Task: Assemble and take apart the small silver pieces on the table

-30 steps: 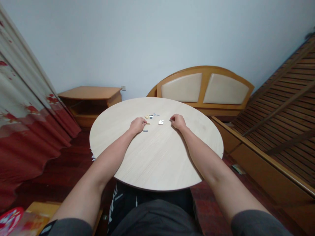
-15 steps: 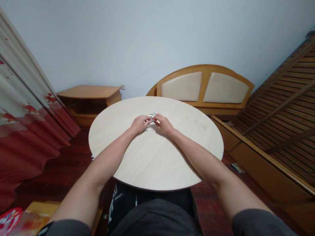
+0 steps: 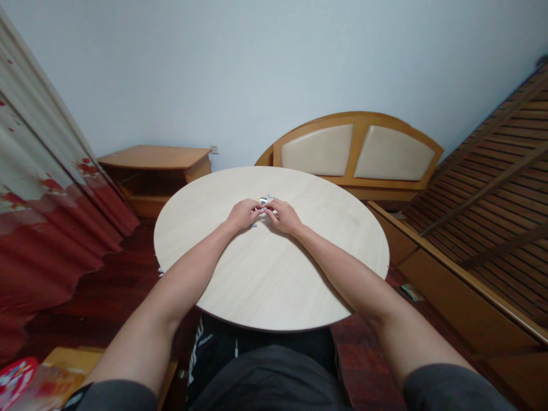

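Both my hands meet over the middle of a round, pale wood-grain table. My left hand has its thumb and fingers pinched together at a small whitish piece, too small to name. From the other side my right hand pinches at the same spot, fingertips nearly touching those of the left. Just beyond the fingertips lie small white, dark and grey bits, partly hidden by the hands. A thin grey piece rests on the table beside my left hand.
Behind the table stand a wooden cabinet and a bed headboard with cream panels. A wooden bed side rail and slatted boards are at right. A red and white curtain hangs at left.
My right hand's fingers have shifted slightly, the thumb now closer to the left fingertips. Both hands stay at the same spot over the table.
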